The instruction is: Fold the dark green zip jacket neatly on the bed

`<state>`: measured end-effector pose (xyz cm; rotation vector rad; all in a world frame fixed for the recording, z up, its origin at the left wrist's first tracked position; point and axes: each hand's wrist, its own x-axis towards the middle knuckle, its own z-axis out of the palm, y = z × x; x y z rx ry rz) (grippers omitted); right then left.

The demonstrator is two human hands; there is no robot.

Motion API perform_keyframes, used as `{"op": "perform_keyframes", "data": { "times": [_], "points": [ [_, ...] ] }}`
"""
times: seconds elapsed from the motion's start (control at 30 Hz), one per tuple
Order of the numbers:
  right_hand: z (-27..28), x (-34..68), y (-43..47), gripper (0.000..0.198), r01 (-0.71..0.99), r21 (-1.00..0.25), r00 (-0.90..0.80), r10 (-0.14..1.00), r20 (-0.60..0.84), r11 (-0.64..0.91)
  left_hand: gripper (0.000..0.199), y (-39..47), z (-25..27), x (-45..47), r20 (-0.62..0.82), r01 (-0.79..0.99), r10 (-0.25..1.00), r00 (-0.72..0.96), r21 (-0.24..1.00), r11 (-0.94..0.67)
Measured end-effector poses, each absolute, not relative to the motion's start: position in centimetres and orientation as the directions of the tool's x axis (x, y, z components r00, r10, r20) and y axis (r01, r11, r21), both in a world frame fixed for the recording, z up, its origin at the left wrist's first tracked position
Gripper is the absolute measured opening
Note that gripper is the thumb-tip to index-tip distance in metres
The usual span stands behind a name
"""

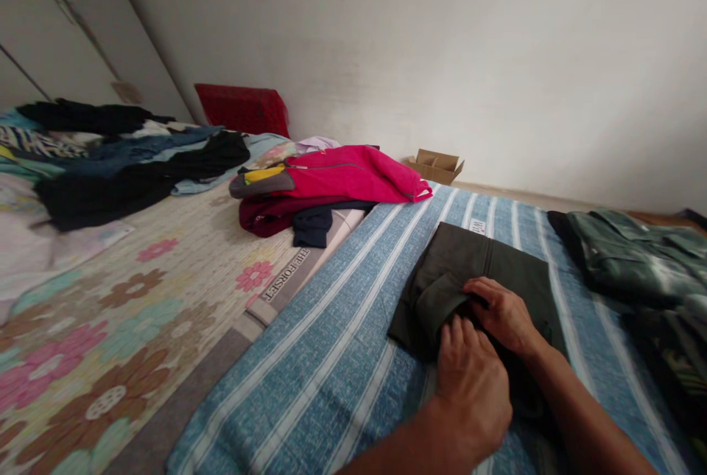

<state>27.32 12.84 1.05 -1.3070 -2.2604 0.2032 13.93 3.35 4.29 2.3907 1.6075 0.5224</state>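
Head cam: I saw my left hand [475,379] & right hand [505,317] flat, fingers open, pressing the dark green folded cloth [475,276]. Its long side ran away from me; both hands sat at its near end.

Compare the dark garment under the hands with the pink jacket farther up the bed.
The dark olive garment lies folded flat on the striped blue blanket, pressed by both hands; the pink jacket sits loosely atop other clothes, untouched. Both are clothing on the bed.

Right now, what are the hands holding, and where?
Both hands, left hand and right hand, press on the near folded edge of the dark olive garment; fingers lie flat, with no visible closed grasp.
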Motion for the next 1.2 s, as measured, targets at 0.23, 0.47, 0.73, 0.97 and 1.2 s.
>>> {"op": "perform_keyframes", "data": {
  "times": [0.23, 0.47, 0.73, 0.97, 1.2],
  "points": [
    [0.8, 27.5, 12.7, 0.023, 0.751, -0.457, -0.343, 0.873, 0.348, 0.477, 0.018, 6.1, 5.8, 5.1, 0.173, 0.81, 0.977, 0.122, 0.551, -0.199],
    [1.2, 27.4, 12.6, 0.025, 0.789, -0.305, -0.421, 0.831, 0.363, 0.533, 0.027, 9.4, 3.0, 3.9, 0.026, 0.668, 0.995, 0.101, 0.739, -0.087],
    [4.4, 24.1, 10.2, 0.041, 0.761, 0.098, -0.608, 0.65, 0.456, 0.642, 0.012, 9.4, 2.4, 4.0, 0.094, 0.68, 0.993, 0.071, 0.723, -0.117],
    [3.4, 21.9, 9.2, 0.031, 0.635, -0.019, -0.641, 0.541, 0.545, 0.772, 0.016, 9.1, 2.6, 4.2, 0.119, 0.689, 0.992, 0.042, 0.716, -0.115],
    [2.7, 22.9, 9.5, 0.042, 0.572, -0.312, -0.531, 0.633, 0.564, 0.758, 0.016, 8.7, 3.0, 4.0, 0.138, 0.693, 0.99, -0.019, 0.716, -0.087]
  ]
}}
